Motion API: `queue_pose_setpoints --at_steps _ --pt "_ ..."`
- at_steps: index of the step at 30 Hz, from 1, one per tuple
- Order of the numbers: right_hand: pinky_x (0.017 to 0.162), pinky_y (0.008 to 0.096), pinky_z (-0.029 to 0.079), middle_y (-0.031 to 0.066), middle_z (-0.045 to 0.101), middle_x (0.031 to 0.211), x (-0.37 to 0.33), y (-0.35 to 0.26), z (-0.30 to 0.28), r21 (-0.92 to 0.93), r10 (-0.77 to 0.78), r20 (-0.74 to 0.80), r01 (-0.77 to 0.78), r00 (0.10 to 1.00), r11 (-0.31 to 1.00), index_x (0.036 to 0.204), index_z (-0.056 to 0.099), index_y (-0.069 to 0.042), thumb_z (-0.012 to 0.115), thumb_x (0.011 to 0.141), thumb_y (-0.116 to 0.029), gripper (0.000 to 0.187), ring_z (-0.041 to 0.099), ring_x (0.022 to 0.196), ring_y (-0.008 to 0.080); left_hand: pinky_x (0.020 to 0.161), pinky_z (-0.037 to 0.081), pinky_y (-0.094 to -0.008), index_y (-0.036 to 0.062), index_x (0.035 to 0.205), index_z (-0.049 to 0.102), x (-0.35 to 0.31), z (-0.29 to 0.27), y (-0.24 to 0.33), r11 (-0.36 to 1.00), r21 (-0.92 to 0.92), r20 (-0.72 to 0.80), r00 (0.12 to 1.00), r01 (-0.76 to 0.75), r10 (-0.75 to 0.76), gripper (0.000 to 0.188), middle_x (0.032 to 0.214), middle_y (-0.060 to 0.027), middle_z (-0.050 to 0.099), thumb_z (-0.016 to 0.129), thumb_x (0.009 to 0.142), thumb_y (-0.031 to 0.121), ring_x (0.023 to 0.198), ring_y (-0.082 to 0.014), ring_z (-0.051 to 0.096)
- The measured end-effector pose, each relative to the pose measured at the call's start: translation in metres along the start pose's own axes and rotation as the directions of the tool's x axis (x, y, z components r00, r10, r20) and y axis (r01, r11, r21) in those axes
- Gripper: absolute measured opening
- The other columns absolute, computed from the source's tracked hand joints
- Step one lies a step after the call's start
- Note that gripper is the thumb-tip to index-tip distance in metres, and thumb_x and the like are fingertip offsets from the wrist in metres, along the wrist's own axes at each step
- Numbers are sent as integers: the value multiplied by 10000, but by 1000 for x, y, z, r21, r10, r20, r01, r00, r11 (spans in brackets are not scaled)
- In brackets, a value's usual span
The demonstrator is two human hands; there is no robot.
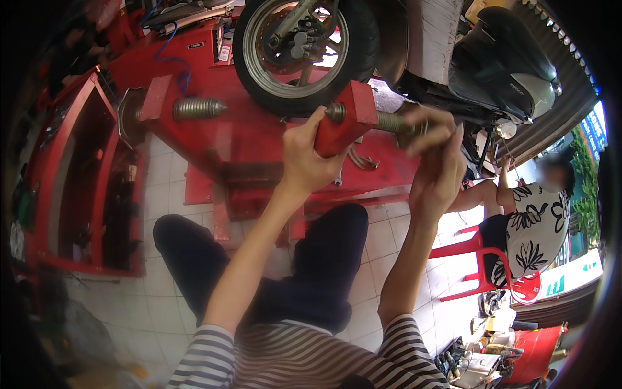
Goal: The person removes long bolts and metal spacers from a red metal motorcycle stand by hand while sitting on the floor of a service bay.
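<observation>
My left hand [306,155] is wrapped round the right upright arm [353,117] of a red metal wheel clamp, its thumb beside the pointed screw tip. A threaded screw [391,122] passes through that arm. At the screw's outer end my right hand [433,152] has its fingers bent over a metal handwheel [405,137]; the fingertips are blurred by motion. Facing it from the left is a second thick threaded screw [197,108] in the left upright arm [159,107], with its own handwheel [131,117]. A motorcycle wheel [243,48] with a black tyre stands just behind the clamp.
The motorcycle [499,71] rests on a red lift platform [382,172], where a curved metal part [359,159] lies. A red cabinet [107,214] stands left. At right, a person [531,220] sits on a red plastic chair [476,256]. Parts and a red drum [534,353] are lower right.
</observation>
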State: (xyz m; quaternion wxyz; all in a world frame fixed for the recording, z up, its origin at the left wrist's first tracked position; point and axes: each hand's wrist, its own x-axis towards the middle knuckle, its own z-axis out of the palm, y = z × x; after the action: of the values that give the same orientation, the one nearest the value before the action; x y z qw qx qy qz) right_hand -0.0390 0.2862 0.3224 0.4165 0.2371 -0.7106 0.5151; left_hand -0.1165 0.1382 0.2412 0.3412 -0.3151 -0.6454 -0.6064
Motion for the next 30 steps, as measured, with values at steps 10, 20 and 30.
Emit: queue_pose_setpoints --at_steps 10,20,30 --pt "711 283 431 91 637 900 -23 4 0 99 505 184 -527 843 844 1172 547 -12 230 1052 -480 578 545 692 131 610 520 -353 -88 1164 563 -9 -1 -10 1000 -4 -4 1000 -21 21 570 814 -201 674 780 672 99 707 -360 691" --pt "632 229 464 104 663 942 21 -28 -7 -125 486 190 -470 853 874 1061 619 2 350 1033 -372 461 594 699 114 613 517 -343 -36 1132 594 0 2 -1 1000 -18 0 1000 5 -5 504 788 -195 669 757 668 76 701 -356 687" --pt "983 401 445 185 537 1253 -49 16 -17 243 62 -69 -43 996 969 1050 587 37 548 932 -132 210 605 1042 252 649 523 -346 -33 1091 606 4 6 2 999 -33 -31 999 40 -41 436 798 -182 684 743 686 55 752 -346 703"
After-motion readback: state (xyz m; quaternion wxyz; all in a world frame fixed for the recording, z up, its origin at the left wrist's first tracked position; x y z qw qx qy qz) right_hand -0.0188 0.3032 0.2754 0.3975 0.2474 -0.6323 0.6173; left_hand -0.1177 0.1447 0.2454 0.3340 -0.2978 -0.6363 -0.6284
